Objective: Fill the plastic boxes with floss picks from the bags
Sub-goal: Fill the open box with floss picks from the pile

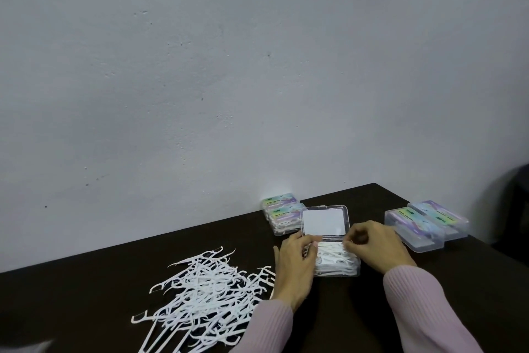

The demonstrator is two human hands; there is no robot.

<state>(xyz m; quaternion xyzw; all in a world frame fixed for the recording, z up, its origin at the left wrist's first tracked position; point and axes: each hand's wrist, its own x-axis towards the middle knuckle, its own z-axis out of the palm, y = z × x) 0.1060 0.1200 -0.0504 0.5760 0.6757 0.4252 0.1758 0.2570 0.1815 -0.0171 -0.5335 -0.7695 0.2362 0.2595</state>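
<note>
Head view, the only one I have: the open box [336,259] sits right between my two hands, its lid [325,222] standing up at the far side, toward the wall [200,66]. Floss picks [333,256] lie packed in its tray, their long axes running roughly left to right across the box, so closing or topping it up turns on keeping them flat under the lid line. My left hand [294,261] rests against the box's left edge, fingers curled onto the picks there; my right hand [372,244] is at the box's right far corner, fingers bent and seemingly pinching a pick end, though I cannot tell for sure. Both are equally near. Left of the box lies the loose pile of picks [200,295], closer to my left hand. Beyond the box's far left corner stand two filled boxes [282,214]; right of it, two closed clear boxes [423,226]. Everything rests on a dark table [357,324] against a plain grey wall.
</note>
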